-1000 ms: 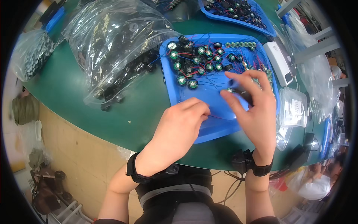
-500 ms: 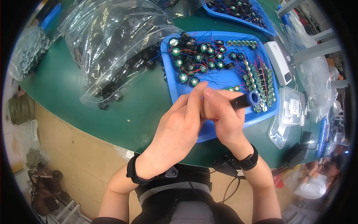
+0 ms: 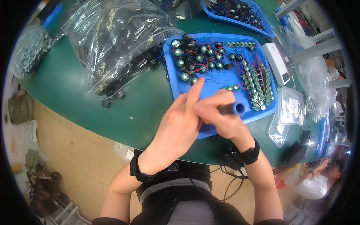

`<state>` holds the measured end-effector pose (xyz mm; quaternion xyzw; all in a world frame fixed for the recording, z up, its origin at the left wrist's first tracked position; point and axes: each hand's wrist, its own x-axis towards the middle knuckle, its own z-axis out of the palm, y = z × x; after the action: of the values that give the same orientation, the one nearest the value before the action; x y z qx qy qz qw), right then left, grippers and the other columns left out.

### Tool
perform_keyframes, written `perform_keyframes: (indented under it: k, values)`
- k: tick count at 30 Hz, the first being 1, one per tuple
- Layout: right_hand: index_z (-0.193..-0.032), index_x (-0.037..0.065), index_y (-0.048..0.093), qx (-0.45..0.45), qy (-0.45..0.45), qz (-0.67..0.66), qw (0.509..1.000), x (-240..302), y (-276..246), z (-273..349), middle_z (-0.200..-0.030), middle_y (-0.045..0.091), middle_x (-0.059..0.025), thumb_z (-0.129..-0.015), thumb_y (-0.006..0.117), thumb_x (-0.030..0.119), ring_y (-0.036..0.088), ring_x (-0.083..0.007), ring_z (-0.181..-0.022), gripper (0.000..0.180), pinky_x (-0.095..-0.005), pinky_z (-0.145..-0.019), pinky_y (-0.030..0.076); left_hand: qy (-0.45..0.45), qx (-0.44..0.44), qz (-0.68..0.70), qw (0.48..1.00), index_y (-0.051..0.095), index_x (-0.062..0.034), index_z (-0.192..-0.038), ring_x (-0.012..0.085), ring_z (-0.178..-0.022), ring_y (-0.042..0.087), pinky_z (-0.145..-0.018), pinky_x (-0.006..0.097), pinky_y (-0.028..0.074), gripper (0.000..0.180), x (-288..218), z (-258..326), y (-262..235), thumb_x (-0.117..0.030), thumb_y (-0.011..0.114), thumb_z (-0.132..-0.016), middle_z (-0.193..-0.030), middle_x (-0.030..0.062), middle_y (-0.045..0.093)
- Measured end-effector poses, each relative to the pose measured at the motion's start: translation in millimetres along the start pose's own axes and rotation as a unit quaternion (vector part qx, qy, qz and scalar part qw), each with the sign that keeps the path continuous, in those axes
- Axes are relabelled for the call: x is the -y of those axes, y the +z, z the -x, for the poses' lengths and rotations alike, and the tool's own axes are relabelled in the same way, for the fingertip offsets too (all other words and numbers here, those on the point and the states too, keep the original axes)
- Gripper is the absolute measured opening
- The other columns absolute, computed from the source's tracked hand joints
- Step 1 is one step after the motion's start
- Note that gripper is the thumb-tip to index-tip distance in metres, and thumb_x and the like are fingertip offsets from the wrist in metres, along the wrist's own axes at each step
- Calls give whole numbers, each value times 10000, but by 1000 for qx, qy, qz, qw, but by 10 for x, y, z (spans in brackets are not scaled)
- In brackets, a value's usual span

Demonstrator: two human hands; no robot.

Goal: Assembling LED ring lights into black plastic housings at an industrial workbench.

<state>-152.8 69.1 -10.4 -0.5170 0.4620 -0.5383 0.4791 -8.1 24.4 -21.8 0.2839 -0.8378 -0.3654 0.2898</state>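
Observation:
A blue tray [image 3: 225, 78] lies on the green table [image 3: 123, 108], holding several small round wired parts [image 3: 195, 56] and rows of tiny green boards [image 3: 257, 84]. My right hand [image 3: 219, 116] grips a dark cylindrical tool with a blue round tip [image 3: 234, 108] over the tray's near edge. My left hand [image 3: 180, 123] presses against the right one, its forefinger stretched toward the round parts. Whatever sits between the two hands is hidden.
A big clear bag of black parts [image 3: 116, 45] lies left of the tray. A second blue tray [image 3: 240, 13] stands at the back. A white box [image 3: 275, 62] and clear plastic cases [image 3: 290, 107] sit at the right. Another person [image 3: 315, 180] is at lower right.
My hands came together from apart and drew back to the tray's near edge. The right hand now grips the blue-tipped tool, its tip pointing toward the camera.

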Motion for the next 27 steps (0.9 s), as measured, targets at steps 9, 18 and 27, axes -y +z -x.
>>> perform_keyframes:
  k: [9, 18, 27]
  values:
    - [-464, 64, 300, -112, 39, -128, 985, -4, 27, -37, -428, 313, -34, -871, 482, 126, 260, -125, -399, 450, -321, -436, 203, -67, 33, 4, 997, 382, -70, -1403, 352, -917, 646, -797, 386, 523, 805, -28, -15, -8, 75, 736, -695, -942, 153, 678]
    - [-747, -14, 678, 24, -59, 46, 997, -110, -32, 15, -530, 551, -53, -852, 634, 106, 479, -78, -492, 166, -255, -468, 386, 55, -29, -151, 987, 409, 12, -1382, 327, -1116, 587, -992, 520, 402, 698, 21, 0, -27, -12, 680, -739, -878, 105, 685]
    - [-663, 21, 564, -118, 52, -240, 962, -128, -87, -8, -542, 450, 20, -885, 591, 178, 398, -81, -490, 273, -259, -464, 285, 19, -24, -85, 996, 508, -38, -1268, 280, -1063, 607, -1053, 509, 342, 634, 45, -12, -8, -55, 771, -691, -893, 38, 714]
